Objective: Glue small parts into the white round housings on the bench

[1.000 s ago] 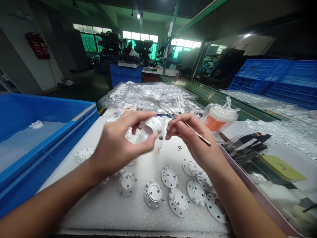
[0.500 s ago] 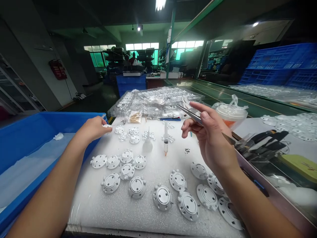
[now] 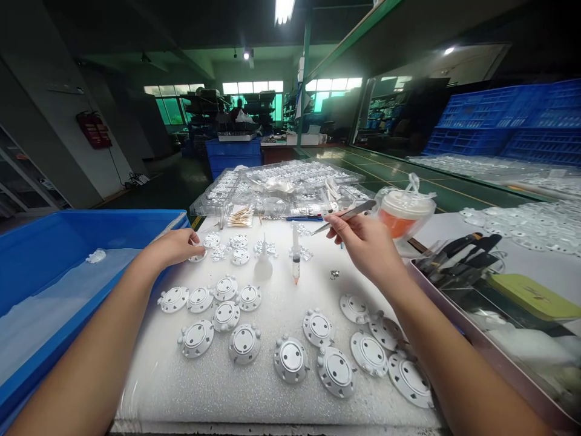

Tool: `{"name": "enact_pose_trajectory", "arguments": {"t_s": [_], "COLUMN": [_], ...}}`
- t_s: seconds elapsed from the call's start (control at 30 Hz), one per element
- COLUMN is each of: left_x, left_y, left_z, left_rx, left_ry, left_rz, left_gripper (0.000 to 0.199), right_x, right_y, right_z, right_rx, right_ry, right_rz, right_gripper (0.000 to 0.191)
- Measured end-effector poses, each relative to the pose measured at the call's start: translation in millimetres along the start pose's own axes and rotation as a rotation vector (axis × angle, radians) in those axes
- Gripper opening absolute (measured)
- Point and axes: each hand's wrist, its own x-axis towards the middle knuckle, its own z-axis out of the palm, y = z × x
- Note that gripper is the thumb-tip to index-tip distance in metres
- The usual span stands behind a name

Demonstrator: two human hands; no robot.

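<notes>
My left hand (image 3: 175,247) is at the far left of the white foam mat (image 3: 190,390), its fingers closed on the edge of a white round part (image 3: 198,257), mostly hidden by them. My right hand (image 3: 365,239) grips steel tweezers (image 3: 347,215), whose tip points left above the mat. Below and left of that tip, a syringe (image 3: 296,257) with an orange tip stands near a squeeze bottle (image 3: 263,266) with a thin spout. Several white round parts (image 3: 291,358), each with two dark dots on top, lie across the mat. Tiny silvery pieces (image 3: 334,274) form a small pile.
A blue bin (image 3: 170,219) borders the mat on the left. Clear trays (image 3: 290,175) of white parts stand behind it, with cotton swabs (image 3: 240,215) in front. At right are a lidded cup (image 3: 403,212) and a box of black-handled tools (image 3: 463,254).
My left hand has lowered the white round part towards the mat. My right hand has moved down and turned, its fingers now closer around the tweezers. The whole view has shifted slightly.
</notes>
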Motion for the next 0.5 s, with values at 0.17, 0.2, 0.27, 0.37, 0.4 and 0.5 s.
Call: {"name": "enact_pose_trajectory", "arguments": {"t_s": [0.17, 0.2, 0.27, 0.37, 0.4, 0.5], "left_x": [-14, -19, -30, -47, -52, -66], "left_y": [19, 25, 37, 55, 60, 70], "left_z": [-2.0, -2.2, -1.8, 1.4, 2.8, 6.5], "left_rx": [0.061, 0.062, 0.038, -0.034, -0.061, -0.116], "left_ry": [0.120, 0.167, 0.278, 0.397, 0.427, 0.503], "left_rz": [0.020, 0.053, 0.138, 0.260, 0.291, 0.397], "left_gripper": [0.043, 0.041, 0.035, 0.029, 0.028, 0.025], "right_x": [4, 4, 5, 5, 4, 0], "right_y": [9, 10, 14, 22, 24, 21], "right_z": [3, 5, 8, 12, 12, 9], "right_rx": [-0.354, -0.364, -0.335, -0.329, -0.361, -0.396], "right_ry": [-0.160, -0.230, -0.379, -0.486, -0.461, -0.211], "right_rz": [0.049, 0.069, 0.114, 0.137, 0.116, -0.005], "right_gripper": [0.038, 0.037, 0.033, 0.026, 0.022, 0.022]}}
